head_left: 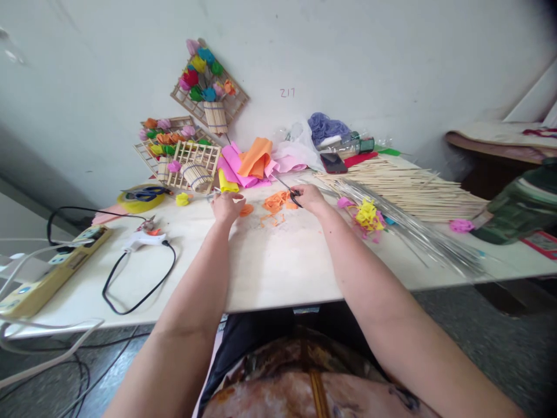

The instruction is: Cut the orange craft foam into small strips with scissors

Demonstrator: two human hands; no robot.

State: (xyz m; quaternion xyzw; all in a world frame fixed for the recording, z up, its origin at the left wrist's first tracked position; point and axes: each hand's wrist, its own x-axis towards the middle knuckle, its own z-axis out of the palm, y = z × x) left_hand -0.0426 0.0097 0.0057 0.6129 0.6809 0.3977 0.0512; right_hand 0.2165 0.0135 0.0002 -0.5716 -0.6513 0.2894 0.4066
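Two hands busy: right hand (308,198) grips black-handled metal scissors (285,185) near folded orange paper (256,157), which a careless snip could nick; left hand (227,206) curls, grasp unclear.

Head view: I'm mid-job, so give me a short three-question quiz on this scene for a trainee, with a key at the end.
1. True or false: the right hand holds the black-handled scissors.
2. Pick one: what colour are the cut scraps on the table between the right hand and the left hand?
A) blue
B) orange
C) green
3. Short answer: which handwritten number shows on the wall?

Key: 1. True. 2. B. 3. 217.
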